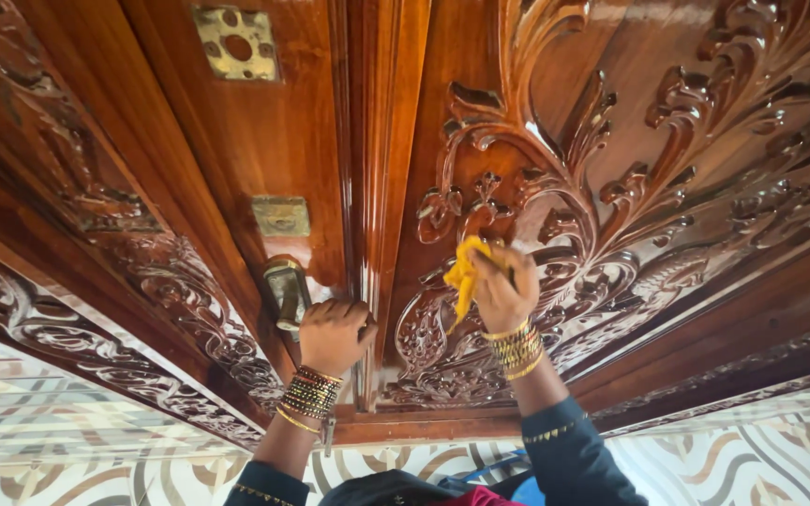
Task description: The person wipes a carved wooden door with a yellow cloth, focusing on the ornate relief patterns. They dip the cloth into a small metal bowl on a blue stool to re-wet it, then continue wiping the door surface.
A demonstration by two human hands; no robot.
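The fingers (503,274) of the right hand (503,295) were clenched around a crumpled yellow cloth (464,274), pressed against the glossy carved floral wooden door panel (611,206). At nine o'clock from it, the left hand (333,335) was curled shut on the door's raised centre moulding (367,169), just beside a brass lever handle (287,292). Patterned floor tiles (752,459) lay at six o'clock.

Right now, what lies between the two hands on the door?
In the head view, a raised vertical wooden moulding separates the left hand from the right hand holding the yellow cloth.
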